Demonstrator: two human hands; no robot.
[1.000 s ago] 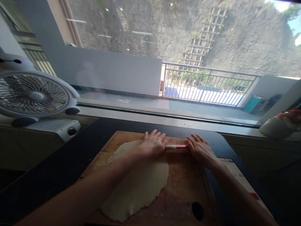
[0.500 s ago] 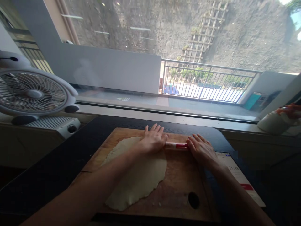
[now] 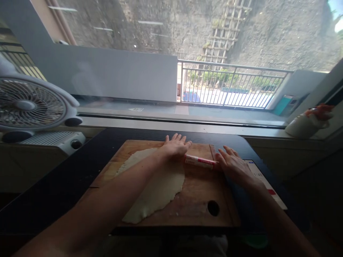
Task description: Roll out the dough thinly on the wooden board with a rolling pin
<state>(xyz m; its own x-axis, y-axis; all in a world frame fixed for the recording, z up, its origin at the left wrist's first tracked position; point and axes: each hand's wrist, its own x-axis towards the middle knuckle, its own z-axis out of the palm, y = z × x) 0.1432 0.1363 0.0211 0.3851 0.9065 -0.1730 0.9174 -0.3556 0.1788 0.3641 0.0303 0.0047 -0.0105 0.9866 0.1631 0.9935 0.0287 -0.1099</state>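
A thin sheet of pale dough (image 3: 160, 192) with a ragged edge lies on a wooden cutting board (image 3: 195, 196). My left hand (image 3: 175, 145) rests palm down over the dough's far part, fingers spread, on the left portion of a rolling rod (image 3: 200, 162) wrapped in red and white. At the rod's other end is my right hand (image 3: 232, 161), its fingers stretched out and the palm against the rod. Neither hand wraps round it. My left forearm covers part of the dough, and the rod's left end is hidden under my left hand.
The board sits on a dark table (image 3: 61, 175). A phone or tablet with a lit screen (image 3: 264, 184) lies beside my right forearm. On the left is a white fan (image 3: 25, 104). A pale pot (image 3: 302, 125) stands on the sill by the window.
The rod has tilted, its right end now nearer me. My right hand has shifted slightly right relative to the board. The whole view has shifted a little as the head moved.
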